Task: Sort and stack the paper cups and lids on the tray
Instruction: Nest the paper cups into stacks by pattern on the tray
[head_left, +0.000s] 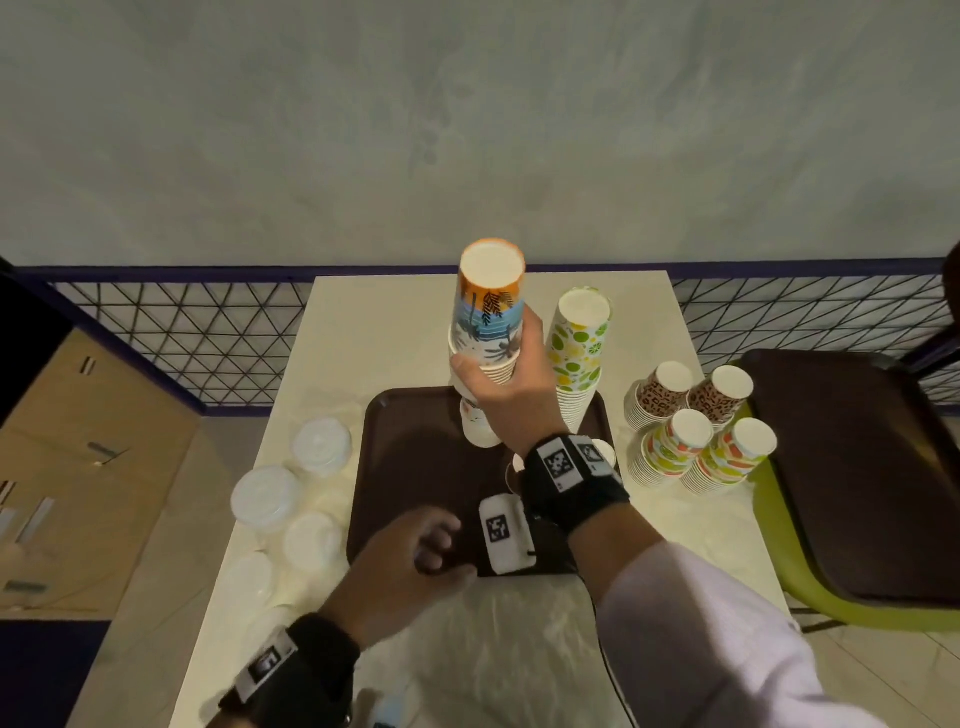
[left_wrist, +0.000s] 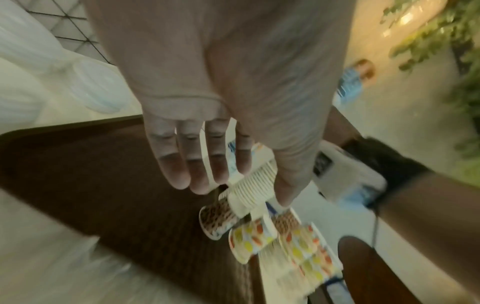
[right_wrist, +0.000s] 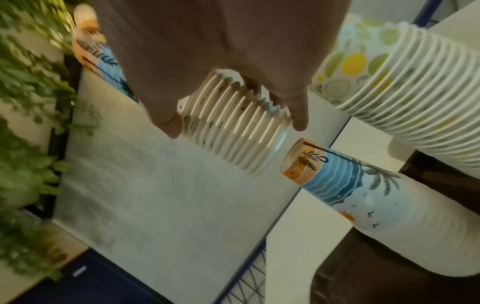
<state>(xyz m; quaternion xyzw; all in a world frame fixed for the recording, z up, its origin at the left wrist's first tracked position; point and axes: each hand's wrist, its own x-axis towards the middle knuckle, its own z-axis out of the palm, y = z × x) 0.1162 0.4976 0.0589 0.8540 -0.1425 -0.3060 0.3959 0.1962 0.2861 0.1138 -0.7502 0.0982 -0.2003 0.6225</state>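
My right hand (head_left: 496, 358) grips a stack of upside-down beach-print cups (head_left: 488, 306) by its lower rims (right_wrist: 228, 139) and holds it in the air. It hangs just above a second beach-print stack (head_left: 478, 426) (right_wrist: 350, 185) that stands on the brown tray (head_left: 415, 467). A tall lime-print stack (head_left: 576, 353) (right_wrist: 389, 82) stands at the tray's back right corner. My left hand (head_left: 436, 540) (left_wrist: 228, 181) hovers over the tray's front part (left_wrist: 103, 174), fingers straight and holding nothing. Small cups (left_wrist: 218, 218) on the tray's right side are mostly hidden behind my right wrist in the head view.
Two leopard-print stacks (head_left: 660, 389) and two fruit-print stacks (head_left: 675, 441) stand on the table right of the tray. Several piles of white lids (head_left: 265, 499) lie left of it. A green chair (head_left: 779, 545) with a dark tray (head_left: 857, 467) is at the right. A mesh fence (head_left: 182, 332) runs behind the table.
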